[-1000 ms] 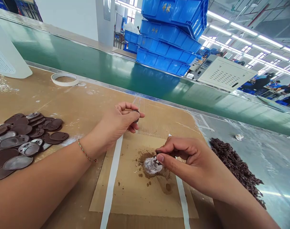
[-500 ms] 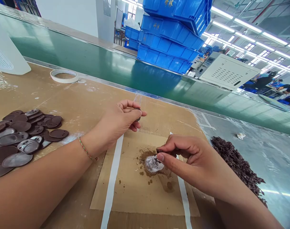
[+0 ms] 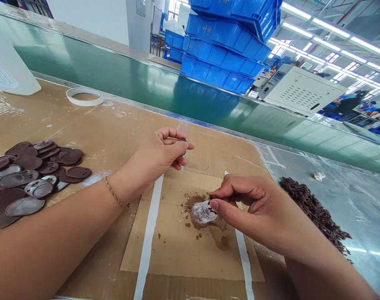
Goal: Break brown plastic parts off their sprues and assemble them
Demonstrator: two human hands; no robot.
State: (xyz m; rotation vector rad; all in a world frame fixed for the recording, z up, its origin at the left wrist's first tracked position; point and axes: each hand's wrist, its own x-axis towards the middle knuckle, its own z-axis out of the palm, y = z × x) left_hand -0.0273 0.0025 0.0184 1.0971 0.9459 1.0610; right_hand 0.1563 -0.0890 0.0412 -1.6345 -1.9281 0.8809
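Observation:
My left hand (image 3: 160,156) is curled around a small dark round piece (image 3: 182,143), pinched between thumb and fingers above the brown table. My right hand (image 3: 244,206) pinches a tiny dark brown bit (image 3: 212,205) at the mouth of a small clear glass jar (image 3: 202,213). The jar stands on a taped cardboard sheet (image 3: 177,246) amid brown stains. A pile of small dark brown bits (image 3: 315,214) lies to the right of my right hand. To the left of my left forearm, a heap of brown oval plates (image 3: 30,179) is spread on the table.
A roll of white tape (image 3: 84,96) lies near the far edge of the table. Beyond it runs a green conveyor belt (image 3: 164,93). A white plastic object (image 3: 8,68) stands at far left. Stacked blue crates (image 3: 227,46) and a white cabinet (image 3: 299,89) stand behind the belt.
Both hands keep their grips and barely shift. The view has drifted slightly, so everything sits a little higher and to the right in the picture.

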